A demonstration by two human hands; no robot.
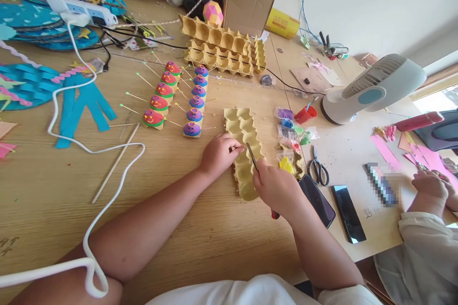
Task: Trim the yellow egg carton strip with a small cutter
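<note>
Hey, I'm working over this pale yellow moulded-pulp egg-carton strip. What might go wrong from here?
The tip of the narrow metal blade in your right hand is close to the fingertips of your left hand, so a slip could nick them. The blade might also tear the pale yellow moulded-pulp egg-carton strip. And the looping white cord crosses your left arm in this view, so it may snag.
</note>
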